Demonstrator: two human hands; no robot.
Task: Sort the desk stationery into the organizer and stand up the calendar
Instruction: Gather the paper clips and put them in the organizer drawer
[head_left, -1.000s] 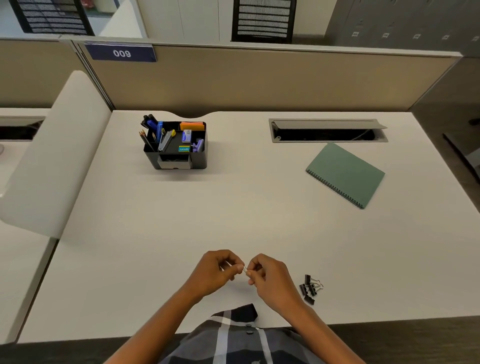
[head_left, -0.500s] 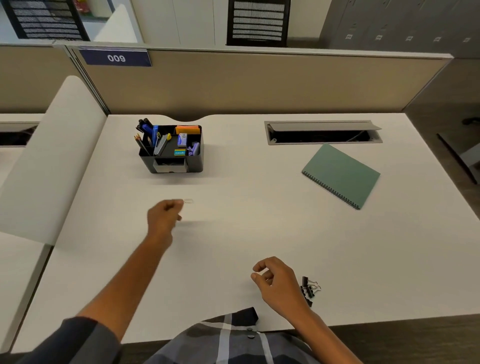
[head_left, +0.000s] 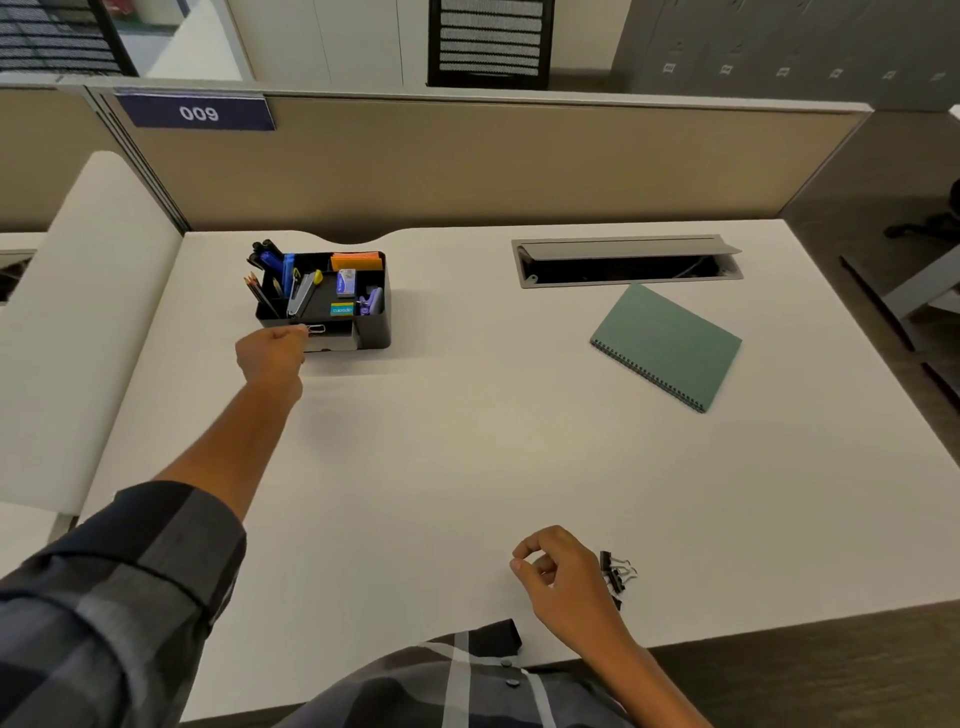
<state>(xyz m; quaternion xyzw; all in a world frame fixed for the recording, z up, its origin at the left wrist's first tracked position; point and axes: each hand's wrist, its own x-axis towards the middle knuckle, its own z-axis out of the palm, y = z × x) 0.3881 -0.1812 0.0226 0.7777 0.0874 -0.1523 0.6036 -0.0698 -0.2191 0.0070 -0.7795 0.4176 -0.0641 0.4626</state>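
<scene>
The paper clip (head_left: 316, 328) is pinched in the left hand (head_left: 271, 353), right at the front of the organizer (head_left: 375, 332) by its little open drawer. It looks best to hold it over the drawer before letting go, so it drops inside. The right hand (head_left: 563, 577), far from the organizer and beside the binder clips (head_left: 618, 571), is loosely curled and holds nothing I can see.

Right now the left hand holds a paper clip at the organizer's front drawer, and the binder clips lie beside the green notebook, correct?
Not quite. In the head view the binder clips lie at the desk's near edge beside the right hand, far from the green notebook. The rest holds.
</scene>
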